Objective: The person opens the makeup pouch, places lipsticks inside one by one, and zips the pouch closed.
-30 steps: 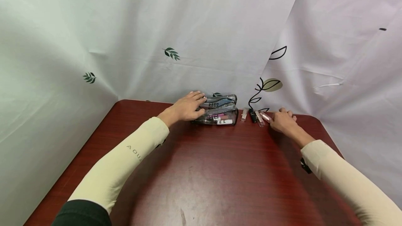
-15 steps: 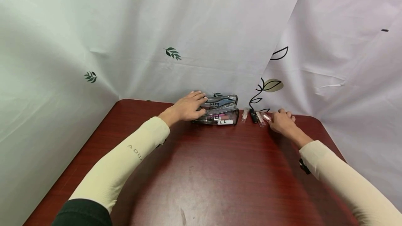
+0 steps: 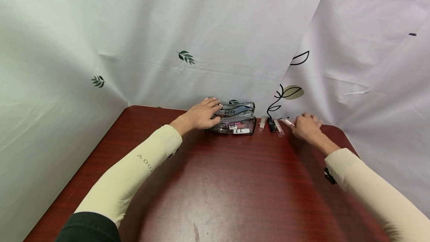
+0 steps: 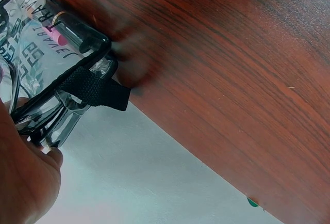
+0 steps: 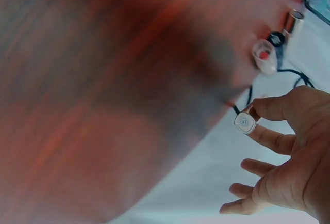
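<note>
A clear pouch [image 3: 235,124] with black trim stands against the wall, with lip gloss tubes and a white tube [image 3: 241,131] inside. My left hand [image 3: 201,114] rests on its left end, fingers stretched over the top and thumb across the front. In the left wrist view, the pouch's black strap [image 4: 95,87] hangs beyond the hand. My right hand [image 3: 306,127] pinches a clear, pinkish lip gloss tube [image 3: 287,122] between thumb and index finger. The right wrist view shows the tube's square end [image 5: 245,123]; the other fingers are spread.
Between pouch and right hand lie a clear tube [image 3: 262,123], a black tube [image 3: 271,124] and a clear pink tube [image 3: 279,128]. A white printed cloth [image 3: 218,40] hangs behind the red-brown table [image 3: 215,182].
My right hand has moved slightly right and away from the row, and the lip gloss tube has come with it. The left hand and the pouch have stayed in place.
</note>
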The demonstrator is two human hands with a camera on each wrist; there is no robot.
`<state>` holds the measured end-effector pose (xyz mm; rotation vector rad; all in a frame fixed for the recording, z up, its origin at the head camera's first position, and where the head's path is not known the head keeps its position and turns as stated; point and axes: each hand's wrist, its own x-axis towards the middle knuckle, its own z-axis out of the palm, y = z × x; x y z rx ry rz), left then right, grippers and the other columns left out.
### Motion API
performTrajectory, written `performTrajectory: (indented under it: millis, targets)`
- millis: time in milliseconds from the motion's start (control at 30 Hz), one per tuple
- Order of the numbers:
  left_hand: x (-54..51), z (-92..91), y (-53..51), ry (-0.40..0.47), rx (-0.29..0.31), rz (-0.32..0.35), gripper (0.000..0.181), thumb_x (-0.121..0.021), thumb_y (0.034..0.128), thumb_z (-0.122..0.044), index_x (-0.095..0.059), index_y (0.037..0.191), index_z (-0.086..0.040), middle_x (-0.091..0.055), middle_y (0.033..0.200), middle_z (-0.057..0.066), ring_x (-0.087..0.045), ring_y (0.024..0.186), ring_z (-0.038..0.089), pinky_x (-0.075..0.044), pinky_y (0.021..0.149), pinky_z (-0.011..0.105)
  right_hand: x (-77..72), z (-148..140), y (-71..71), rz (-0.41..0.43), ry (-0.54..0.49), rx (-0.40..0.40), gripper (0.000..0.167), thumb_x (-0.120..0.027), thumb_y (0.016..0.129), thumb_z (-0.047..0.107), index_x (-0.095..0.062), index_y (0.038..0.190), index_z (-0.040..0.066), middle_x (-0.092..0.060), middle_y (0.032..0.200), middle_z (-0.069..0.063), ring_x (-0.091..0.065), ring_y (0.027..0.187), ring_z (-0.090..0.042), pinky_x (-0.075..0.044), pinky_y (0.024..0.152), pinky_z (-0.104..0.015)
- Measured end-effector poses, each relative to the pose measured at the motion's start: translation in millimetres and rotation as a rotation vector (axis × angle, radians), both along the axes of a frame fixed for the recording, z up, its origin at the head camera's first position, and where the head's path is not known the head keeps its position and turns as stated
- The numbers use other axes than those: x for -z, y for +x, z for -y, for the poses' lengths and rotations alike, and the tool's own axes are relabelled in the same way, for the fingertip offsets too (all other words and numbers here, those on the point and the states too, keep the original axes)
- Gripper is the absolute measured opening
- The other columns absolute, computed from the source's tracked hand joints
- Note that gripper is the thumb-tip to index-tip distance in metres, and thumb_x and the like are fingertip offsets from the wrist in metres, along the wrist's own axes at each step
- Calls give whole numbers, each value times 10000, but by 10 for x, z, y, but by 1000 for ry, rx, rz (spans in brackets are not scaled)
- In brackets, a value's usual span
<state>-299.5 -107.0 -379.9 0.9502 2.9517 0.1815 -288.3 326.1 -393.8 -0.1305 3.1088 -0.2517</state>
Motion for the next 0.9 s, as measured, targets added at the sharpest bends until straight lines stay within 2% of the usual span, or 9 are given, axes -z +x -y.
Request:
performTrajectory:
  millis: [200, 467, 900]
  targets:
    - [-30, 10, 20, 7, -3, 12, 703, -424, 1162, -416, -374, 1770, -67, -276, 1881, 159, -170, 1787, 359, -94, 1478, 508, -228, 30, 6, -81, -24, -46, 261, -655, 994, 181, -701, 1019, -74, -521, 1436, -467, -382, 1341, -766, -317, 1088, -855]
    - [-30, 28, 24, 26, 0, -5, 699, -453, 1164, -397, -370, 1769, -56, -277, 1877, 174, -168, 1786, 369, -94, 1477, 518, -471, 228, 28, -78, -53, -77, 337, -668, 1075, 242, -720, 1170, -77, -400, 1634, -457, -267, 1504, -758, -230, 1188, -890]
    - [18, 18, 43, 62, 11, -35, 710, -449, 1166, -407, -374, 1760, -27, -299, 1868, 184, -180, 1781, 379, -99, 1476, 522, -649, 587, 66, -88, -58, -142, 273, -684, 1096, 251, -738, 1200, 5, -416, 1669, -403, -236, 1582, -731, -132, 1238, -966]
